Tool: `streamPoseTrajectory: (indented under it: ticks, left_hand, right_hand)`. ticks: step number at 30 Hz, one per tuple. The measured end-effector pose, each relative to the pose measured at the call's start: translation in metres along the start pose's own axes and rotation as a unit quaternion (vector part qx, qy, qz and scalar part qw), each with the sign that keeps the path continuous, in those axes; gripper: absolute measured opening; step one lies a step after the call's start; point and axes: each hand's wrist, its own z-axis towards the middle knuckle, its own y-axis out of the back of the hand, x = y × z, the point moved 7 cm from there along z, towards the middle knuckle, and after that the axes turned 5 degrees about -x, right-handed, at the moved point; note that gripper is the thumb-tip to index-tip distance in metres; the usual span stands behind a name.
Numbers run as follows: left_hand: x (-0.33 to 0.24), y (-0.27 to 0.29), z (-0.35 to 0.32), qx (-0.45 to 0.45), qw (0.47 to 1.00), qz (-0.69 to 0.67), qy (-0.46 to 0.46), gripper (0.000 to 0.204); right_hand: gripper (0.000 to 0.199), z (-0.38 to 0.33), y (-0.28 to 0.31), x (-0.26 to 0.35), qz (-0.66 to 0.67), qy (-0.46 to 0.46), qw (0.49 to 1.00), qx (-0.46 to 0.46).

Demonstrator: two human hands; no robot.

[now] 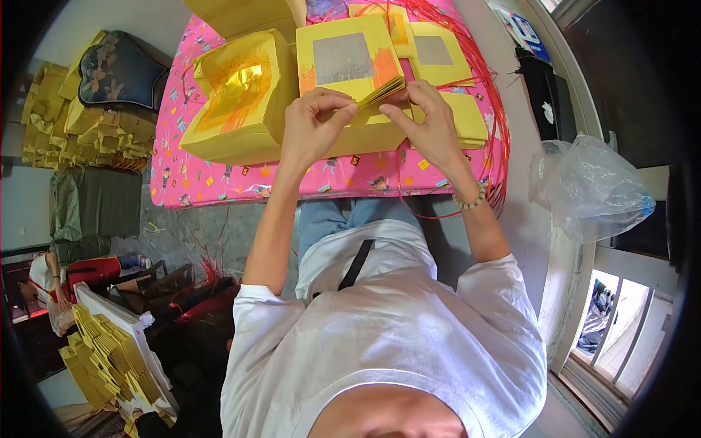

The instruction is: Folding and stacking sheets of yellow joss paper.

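Item: yellow paper sheaf [350, 62], its lower edge pinched by your left hand [312, 124] and right hand [427, 120] fingers closed; risk, loosened grip lets sheets fan across table [219, 182].

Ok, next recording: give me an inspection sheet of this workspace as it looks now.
Surface: table under a pink patterned cloth.
Job's things: stack of yellow paper sheets with silver squares; its near edge lifted by both hands.
Clutter: yellow stack with gold foil, more yellow sheets, red strings.
Grips: left hand and right hand both pinch the sheet edges.
Cables: nothing seen.
Surroundings: clear plastic bag at right, folded yellow paper piles on the floor at left, window lower right.
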Motion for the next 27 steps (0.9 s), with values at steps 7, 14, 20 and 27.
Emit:
streamPoseTrajectory:
  ticks: [7, 14, 20, 27]
  left_hand:
    - [0.001, 0.000, -0.001, 0.001, 1.000, -0.003, -0.001, 0.015]
    - [0.002, -0.001, -0.001, 0.003, 1.000, -0.002, -0.009, 0.015]
    - [0.002, 0.003, -0.001, -0.013, 1.000, 0.004, -0.019, 0.014]
    - [-0.009, -0.003, -0.006, -0.015, 0.997, 0.067, -0.033, 0.014]
  right_hand:
    - [0.024, -0.001, 0.000, 0.002, 0.008, -0.004, 1.000, 0.005]
    - [0.021, -0.003, 0.003, 0.005, 0.012, 0.014, 1.000, 0.000]
    - [0.019, -0.010, 0.032, 0.018, 0.015, 0.023, 0.995, -0.098]
    - [0.021, 0.006, 0.008, 0.007, -0.132, 0.079, 0.987, -0.050]
